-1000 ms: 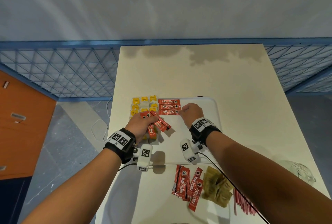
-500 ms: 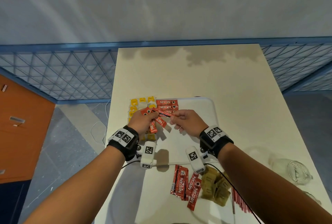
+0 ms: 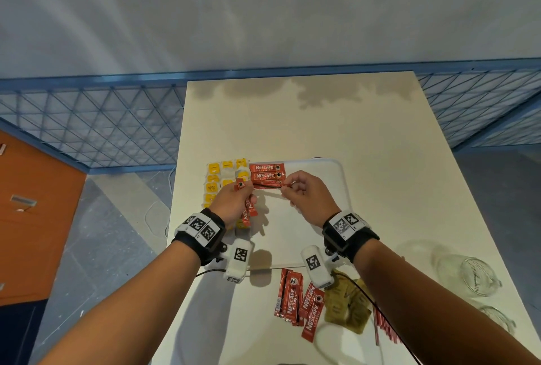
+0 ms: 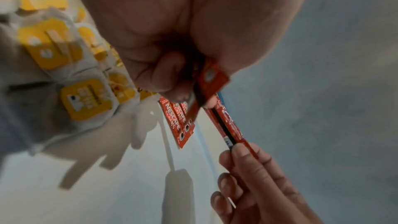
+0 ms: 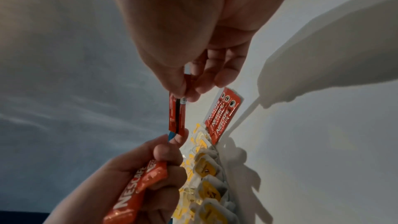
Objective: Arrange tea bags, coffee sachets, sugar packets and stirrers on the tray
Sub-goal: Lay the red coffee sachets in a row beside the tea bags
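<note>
One coffee sachet [image 3: 268, 187], now drawn from the left hand's [image 3: 231, 200] clutched bundle by the right hand's [image 3: 307, 198] pinching grip, hangs above the tray [image 3: 336, 177], at 6 o'clock of the laid row.

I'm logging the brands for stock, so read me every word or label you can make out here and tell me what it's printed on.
"NESCAFE CLASSIC": red coffee sachets laid on the tray.
"NESCAFE": bunch of sachets in the left hand.
"NESCAFE CLASSIC": loose sachets on the table.
Yellow tea bag tags: printing too blurred to read.
Brown sugar packets: print too small to read.
Sachet pinched by the right hand: back side, nothing legible.
Wristband squares: coded markers, no words.
</note>
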{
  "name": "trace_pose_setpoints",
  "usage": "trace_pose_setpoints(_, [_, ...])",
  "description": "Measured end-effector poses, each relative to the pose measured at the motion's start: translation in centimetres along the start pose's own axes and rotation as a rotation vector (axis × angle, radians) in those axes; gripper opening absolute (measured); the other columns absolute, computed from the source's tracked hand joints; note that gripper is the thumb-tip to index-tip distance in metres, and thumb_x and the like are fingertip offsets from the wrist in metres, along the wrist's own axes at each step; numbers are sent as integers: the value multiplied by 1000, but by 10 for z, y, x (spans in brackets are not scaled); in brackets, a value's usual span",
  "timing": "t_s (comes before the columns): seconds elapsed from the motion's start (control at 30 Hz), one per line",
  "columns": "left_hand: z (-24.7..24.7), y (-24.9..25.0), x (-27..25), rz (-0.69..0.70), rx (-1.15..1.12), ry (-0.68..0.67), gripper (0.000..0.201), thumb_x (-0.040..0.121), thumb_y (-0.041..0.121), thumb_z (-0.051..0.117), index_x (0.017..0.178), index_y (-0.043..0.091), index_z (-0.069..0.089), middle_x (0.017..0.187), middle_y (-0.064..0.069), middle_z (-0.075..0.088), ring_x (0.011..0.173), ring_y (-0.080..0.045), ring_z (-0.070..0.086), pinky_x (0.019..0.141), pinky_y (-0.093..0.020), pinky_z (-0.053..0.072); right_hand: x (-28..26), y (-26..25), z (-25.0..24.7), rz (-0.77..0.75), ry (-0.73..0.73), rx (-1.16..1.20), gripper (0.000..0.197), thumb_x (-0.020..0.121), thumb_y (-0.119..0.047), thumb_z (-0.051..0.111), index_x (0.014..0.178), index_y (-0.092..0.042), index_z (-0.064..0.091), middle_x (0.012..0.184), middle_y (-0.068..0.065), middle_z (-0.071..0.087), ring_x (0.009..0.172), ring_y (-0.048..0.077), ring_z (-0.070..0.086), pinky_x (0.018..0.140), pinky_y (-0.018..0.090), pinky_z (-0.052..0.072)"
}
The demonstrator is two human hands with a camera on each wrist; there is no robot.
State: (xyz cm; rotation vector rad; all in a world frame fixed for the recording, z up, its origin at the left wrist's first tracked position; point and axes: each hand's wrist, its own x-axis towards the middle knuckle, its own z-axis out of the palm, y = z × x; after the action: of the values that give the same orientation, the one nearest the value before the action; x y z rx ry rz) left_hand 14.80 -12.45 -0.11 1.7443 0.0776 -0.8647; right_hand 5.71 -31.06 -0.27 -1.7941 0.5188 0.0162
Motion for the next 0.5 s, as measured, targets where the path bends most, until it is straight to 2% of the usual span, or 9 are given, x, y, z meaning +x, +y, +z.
trace_pose_setpoints(0.07, [1, 0, -1, -47, -33, 18, 34, 102, 38, 55, 93, 9, 70, 65, 1, 62, 55, -21, 52, 62, -40, 50, -3, -1, 0, -46, 9, -49, 8, 90, -14, 73, 89, -20, 68, 78, -13, 63, 59, 2, 51, 62, 19, 46])
trace_pose_setpoints(0.1, [1, 0, -1, -68, -62, 25, 39, 99, 45, 58, 94, 9, 70, 64, 0, 60, 53, -21, 51, 58, -37, 48, -5, -1, 0, -61, 14, -66, 10, 89, -12, 73, 88, -21, 69, 79, -16, 63, 59, 2, 51, 63, 18, 47])
trace_pose_setpoints(0.17, [3, 0, 1, -92, -101, 33, 44, 90, 54, 65, 86, 10, 69, 64, -3, 58, 52, -23, 50, 60, -41, 47, -9, -2, 1, -79, 21, -80, 12, 88, -11, 74, 88, -22, 70, 80, -18, 64, 62, 4, 54, 64, 17, 48])
trace_pose_setpoints(0.23, [5, 0, 2, -110, -120, 39, 39, 91, 48, 68, 74, 12, 66, 62, -3, 58, 51, -24, 51, 63, -43, 48, -11, -1, 3, -100, 30, -77, 13, 87, -9, 75, 90, -21, 71, 87, -17, 68, 68, 5, 58, 67, 19, 50])
trace_pose_setpoints(0.33, [6, 2, 4, -112, -120, 28, 33, 95, 36, 67, 70, 15, 65, 62, -3, 59, 50, -22, 53, 62, -40, 47, -15, -1, 2, -123, 31, -80, 18, 88, -6, 71, 98, -21, 73, 101, -12, 70, 76, 3, 60, 71, 18, 51])
trace_pose_setpoints(0.43, [4, 4, 5, -60, -113, 8, 31, 95, 34, 67, 70, 17, 64, 63, -2, 57, 51, -20, 51, 61, -37, 44, -17, -2, -3, -110, 14, -65, 24, 90, -3, 65, 106, -19, 74, 98, -16, 67, 80, 1, 61, 70, 14, 49])
trace_pose_setpoints(0.5, [2, 5, 6, -12, -85, 10, 31, 94, 35, 67, 69, 18, 63, 62, 0, 57, 55, -20, 51, 62, -36, 46, -16, -2, -5, -62, 8, -46, 17, 91, -12, 68, 103, -20, 77, 98, -14, 71, 84, 1, 64, 73, 15, 51])
